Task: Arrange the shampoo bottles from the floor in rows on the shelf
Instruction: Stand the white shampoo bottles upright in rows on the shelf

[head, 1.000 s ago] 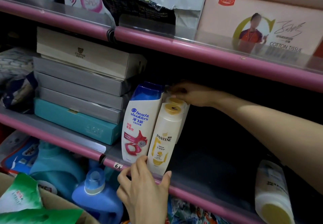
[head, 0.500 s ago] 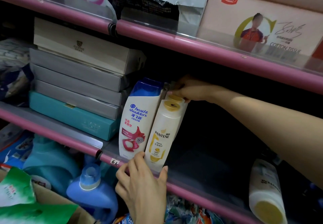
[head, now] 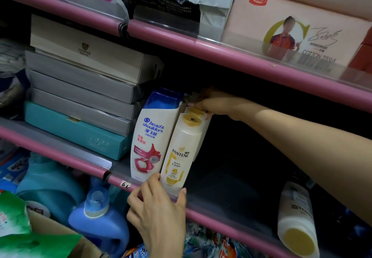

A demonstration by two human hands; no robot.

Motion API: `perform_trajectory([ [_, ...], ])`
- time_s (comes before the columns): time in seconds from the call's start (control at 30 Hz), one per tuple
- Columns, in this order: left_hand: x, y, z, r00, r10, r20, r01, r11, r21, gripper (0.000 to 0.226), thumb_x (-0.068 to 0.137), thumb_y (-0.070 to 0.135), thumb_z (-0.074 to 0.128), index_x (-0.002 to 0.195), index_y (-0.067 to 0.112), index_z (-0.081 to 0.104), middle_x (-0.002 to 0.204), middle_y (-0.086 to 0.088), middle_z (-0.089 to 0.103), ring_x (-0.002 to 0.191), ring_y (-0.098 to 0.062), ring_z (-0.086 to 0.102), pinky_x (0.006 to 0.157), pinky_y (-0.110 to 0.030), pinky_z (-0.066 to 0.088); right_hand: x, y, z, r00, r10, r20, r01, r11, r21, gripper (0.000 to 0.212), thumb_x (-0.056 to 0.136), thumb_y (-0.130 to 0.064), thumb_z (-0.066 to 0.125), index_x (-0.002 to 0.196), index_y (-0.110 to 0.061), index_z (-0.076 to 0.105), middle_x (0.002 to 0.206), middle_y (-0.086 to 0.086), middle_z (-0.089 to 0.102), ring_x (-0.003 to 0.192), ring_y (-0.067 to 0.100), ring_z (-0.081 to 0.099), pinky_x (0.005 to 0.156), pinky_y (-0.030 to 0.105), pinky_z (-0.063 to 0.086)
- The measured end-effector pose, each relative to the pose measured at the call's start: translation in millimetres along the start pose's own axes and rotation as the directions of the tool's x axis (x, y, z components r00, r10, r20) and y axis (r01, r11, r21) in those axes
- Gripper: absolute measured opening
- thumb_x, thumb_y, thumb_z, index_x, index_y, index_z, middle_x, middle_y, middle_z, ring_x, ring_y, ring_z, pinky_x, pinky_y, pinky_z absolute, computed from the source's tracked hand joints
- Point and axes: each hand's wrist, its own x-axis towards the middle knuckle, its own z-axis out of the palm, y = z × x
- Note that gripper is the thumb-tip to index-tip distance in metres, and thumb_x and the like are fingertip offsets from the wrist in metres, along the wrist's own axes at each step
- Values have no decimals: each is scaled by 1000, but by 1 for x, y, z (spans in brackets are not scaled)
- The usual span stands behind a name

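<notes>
Though upright, Pantene bottle (head: 182, 153) between hands.

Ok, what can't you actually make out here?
- Head view: second Pantene bottle, mostly hidden behind the front Pantene bottle.
- Right hand grip: fingertips lost in shadow.
- Lying bottle: label blurred.
- Price tag: too small to read fully.

A white Head & Shoulders bottle (head: 150, 136) with a blue cap stands upright at the middle shelf's (head: 221, 220) front edge. Touching it at its 3 o'clock stands a cream Pantene bottle (head: 181, 155) with a yellow cap, a second yellow-capped bottle (head: 199, 116) directly behind. Far toward 4 o'clock, another cream bottle (head: 298, 221) hangs cap-down.
</notes>
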Motion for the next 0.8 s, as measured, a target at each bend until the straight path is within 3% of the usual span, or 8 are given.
perform_trajectory([
  [0.1, 1, -1, 1, 1000, 9, -3, -9, 1000, 3, 65, 76, 58, 63, 128, 33, 34, 130, 12, 45, 122, -18, 23, 97, -38, 28, 2, -2, 3, 999, 7, -37, -7, 1000, -8, 15, 95, -27, 55, 106, -17, 56, 79, -7, 54, 68, 2, 53, 40, 3, 40],
  [0.37, 1, -2, 3, 1000, 11, -4, -11, 1000, -4, 65, 75, 57, 64, 128, 33, 35, 129, 12, 45, 122, -18, 24, 97, -39, 29, 5, -12, 0, 996, 88, 27, -86, 994, -68, 28, 98, -19, 50, 120, -2, 59, 81, -1, 56, 65, 4, 51, 40, 4, 41],
  [0.6, 1, -3, 2, 1000, 27, -15, -27, 1000, -5, 63, 75, 57, 64, 126, 32, 36, 129, 11, 45, 121, -19, 25, 97, -39, 29, 10, -9, 0, 996, 91, -6, -91, 989, -115, 30, 98, -19, 51, 119, 0, 61, 87, 5, 59, 64, 6, 51, 51, 10, 43],
  [0.73, 2, -4, 4, 1000, 30, -8, -30, 999, 11, 61, 76, 58, 62, 125, 33, 33, 129, 12, 44, 121, -18, 24, 98, -39, 30, 14, -4, -1, 990, 140, -4, -139, 983, -122, 32, 98, -15, 48, 122, 2, 58, 71, 0, 51, 61, 7, 49, 42, 7, 44],
  [0.8, 2, -5, 4, 999, 32, -15, -31, 999, 12, 61, 76, 58, 62, 125, 32, 34, 130, 12, 44, 121, -18, 24, 97, -39, 30, 17, -1, -2, 989, 144, -14, -144, 980, -136, 34, 96, -12, 47, 125, 5, 56, 70, 0, 49, 61, 8, 48, 45, 9, 47],
])
